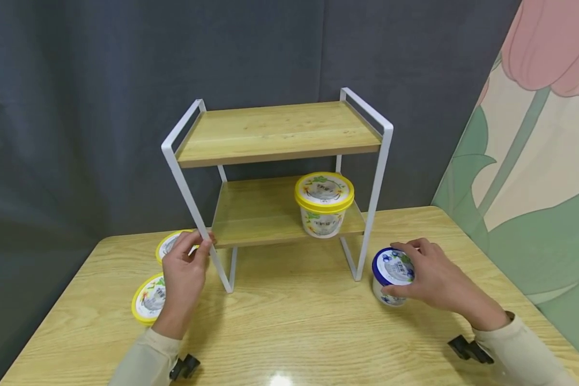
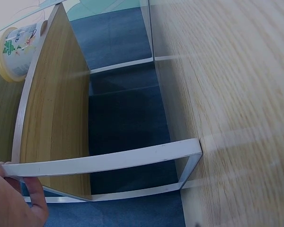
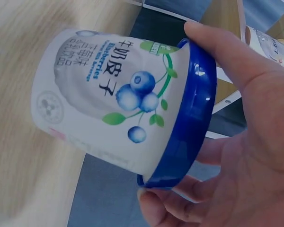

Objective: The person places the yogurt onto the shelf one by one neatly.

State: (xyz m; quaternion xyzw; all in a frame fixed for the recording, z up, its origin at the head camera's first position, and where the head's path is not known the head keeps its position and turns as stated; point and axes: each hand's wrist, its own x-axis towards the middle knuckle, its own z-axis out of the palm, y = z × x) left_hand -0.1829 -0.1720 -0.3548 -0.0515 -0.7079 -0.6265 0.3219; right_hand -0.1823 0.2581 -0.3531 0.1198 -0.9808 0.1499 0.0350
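Note:
My left hand grips the front left leg of a two-tier wooden shelf with a white metal frame, level with the lower board. In the left wrist view its fingertips curl round the white bar. Over at the right, my right hand holds a blueberry yogurt tub by its blue lid, thumb and fingers on opposite sides of the rim. The right wrist view shows blueberries printed on the white tub. A yellow-lidded tub stands at the right end of the lower board.
Two more yellow-lidded tubs, a near one and a far one, stand left of the shelf, partly hidden by my left hand. A dark curtain hangs behind the wooden table. A flower-patterned wall borders the right side.

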